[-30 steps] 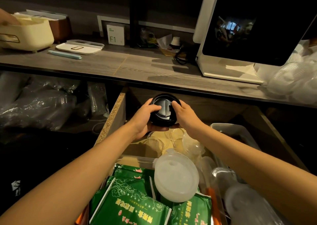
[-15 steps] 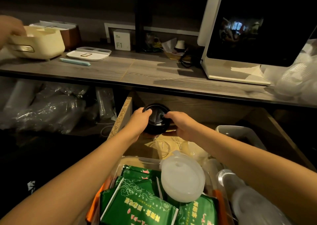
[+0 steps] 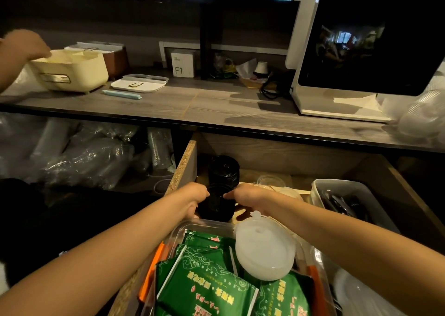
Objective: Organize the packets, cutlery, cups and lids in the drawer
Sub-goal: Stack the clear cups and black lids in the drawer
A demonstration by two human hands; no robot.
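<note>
While both hands are down in the drawer (image 3: 185,163), the left hand (image 3: 192,198) and right hand (image 3: 250,198) sit on either side of a black lid stack (image 3: 216,204), fingers curled round it from left and right, so it's pinched between them, about equally near each. It's in the back-left corner, just in front of a second black stack (image 3: 224,171) against the back wall. Long axis looks upright, top facing up, though it's dark so I can't swear it isn't tilted a bit. Closer to me there's a clear tray of green packets (image 3: 207,282) with a translucent lid (image 3: 265,248) on top, and a grey bin (image 3: 342,195) to the right.
</note>
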